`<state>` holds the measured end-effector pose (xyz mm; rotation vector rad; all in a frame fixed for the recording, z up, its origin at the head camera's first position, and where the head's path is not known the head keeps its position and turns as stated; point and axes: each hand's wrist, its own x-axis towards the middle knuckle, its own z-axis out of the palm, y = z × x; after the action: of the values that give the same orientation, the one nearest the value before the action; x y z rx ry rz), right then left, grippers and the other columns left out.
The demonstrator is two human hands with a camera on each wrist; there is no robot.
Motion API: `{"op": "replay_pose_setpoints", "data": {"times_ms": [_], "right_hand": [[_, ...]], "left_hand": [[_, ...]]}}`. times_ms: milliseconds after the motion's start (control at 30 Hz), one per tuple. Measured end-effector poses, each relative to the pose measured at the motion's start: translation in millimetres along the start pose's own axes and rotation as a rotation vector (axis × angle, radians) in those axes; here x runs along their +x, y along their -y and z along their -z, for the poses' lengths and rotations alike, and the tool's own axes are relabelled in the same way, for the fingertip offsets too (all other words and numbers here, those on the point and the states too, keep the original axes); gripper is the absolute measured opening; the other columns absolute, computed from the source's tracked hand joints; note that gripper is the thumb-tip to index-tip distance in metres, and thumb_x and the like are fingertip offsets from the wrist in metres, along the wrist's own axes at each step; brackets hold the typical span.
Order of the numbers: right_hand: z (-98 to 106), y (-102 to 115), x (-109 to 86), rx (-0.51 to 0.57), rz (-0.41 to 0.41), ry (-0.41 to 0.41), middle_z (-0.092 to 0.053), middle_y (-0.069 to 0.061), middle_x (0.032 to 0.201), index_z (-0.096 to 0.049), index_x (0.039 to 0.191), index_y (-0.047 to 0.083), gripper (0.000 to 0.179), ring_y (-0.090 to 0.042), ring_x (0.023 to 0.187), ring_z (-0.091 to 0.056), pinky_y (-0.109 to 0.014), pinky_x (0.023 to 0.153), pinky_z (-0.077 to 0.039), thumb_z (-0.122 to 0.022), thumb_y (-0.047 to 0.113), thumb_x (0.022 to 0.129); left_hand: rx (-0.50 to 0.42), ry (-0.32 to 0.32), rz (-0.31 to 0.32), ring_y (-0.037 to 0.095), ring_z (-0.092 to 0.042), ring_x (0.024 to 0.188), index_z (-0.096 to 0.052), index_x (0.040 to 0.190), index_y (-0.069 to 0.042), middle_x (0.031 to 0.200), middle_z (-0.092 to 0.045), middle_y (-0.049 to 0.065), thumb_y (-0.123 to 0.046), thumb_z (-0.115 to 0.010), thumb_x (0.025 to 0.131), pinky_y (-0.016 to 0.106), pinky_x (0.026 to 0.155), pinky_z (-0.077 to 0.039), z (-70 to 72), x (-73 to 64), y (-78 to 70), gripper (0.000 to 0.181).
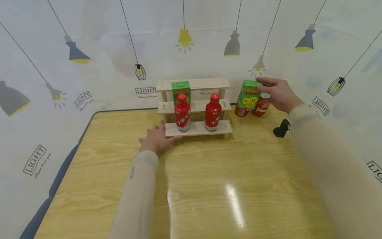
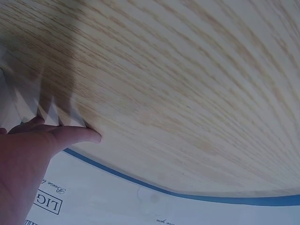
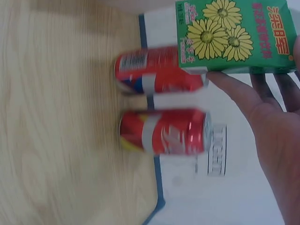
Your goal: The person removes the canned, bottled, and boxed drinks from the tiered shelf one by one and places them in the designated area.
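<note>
My right hand holds a green drink carton printed with yellow flowers. In the right wrist view that carton is raised off the table, in front of two red cans. At the left end of a three-tier wooden shelf rests my left hand, fingers spread and thumb along the front of the lowest tier. Two red bottles stand upright on that tier. Behind the left bottle, a second green carton stands higher up on the shelf, partly hidden.
The red cans stand on the wooden table right of the shelf, partly covered by the carton. A wall cloth printed with lamps rises behind the table. A black device hangs at my right wrist.
</note>
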<state>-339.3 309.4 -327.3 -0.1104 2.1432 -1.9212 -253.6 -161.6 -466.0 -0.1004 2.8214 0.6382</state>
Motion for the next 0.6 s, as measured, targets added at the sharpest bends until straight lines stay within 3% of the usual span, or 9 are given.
{"op": "replay_pose_setpoints", "data": {"times_ms": [167,400,600], "right_hand": [[39.6,-17.7,-11.9,0.027,0.004,-0.029,-0.049,0.005,0.155,-0.04,0.165,0.015,0.072,-0.003,0.113,-0.065,-0.034,0.088,-0.068,-0.071,0.028,0.102],[76.1,-53.7,-28.7,0.022,-0.043,-0.085,-0.05,0.012,0.151,-0.038,0.166,0.019,0.073,0.0,0.12,-0.059,-0.032,0.091,-0.067,-0.071,0.031,0.102],[87.9,-79.1,-34.9,0.03,-0.072,-0.099,-0.052,0.017,0.142,-0.04,0.166,0.024,0.069,0.005,0.115,-0.058,-0.029,0.092,-0.066,-0.069,0.031,0.103]], "left_hand": [[0.009,0.001,0.003,0.063,-0.012,0.159,-0.002,0.173,-0.019,0.176,-0.022,0.023,-0.102,-0.048,0.077,0.096,0.111,-0.004,0.5,-2.6,-2.0,0.135],[0.007,0.008,0.008,0.062,-0.011,0.16,-0.002,0.173,-0.019,0.177,-0.02,0.023,-0.1,-0.049,0.078,0.095,0.112,-0.004,3.1,-5.3,-4.7,0.133],[-0.002,0.0,0.007,0.061,-0.012,0.16,-0.003,0.173,-0.02,0.178,-0.02,0.021,-0.101,-0.049,0.076,0.094,0.113,-0.004,2.6,-4.9,-1.2,0.134]]}}
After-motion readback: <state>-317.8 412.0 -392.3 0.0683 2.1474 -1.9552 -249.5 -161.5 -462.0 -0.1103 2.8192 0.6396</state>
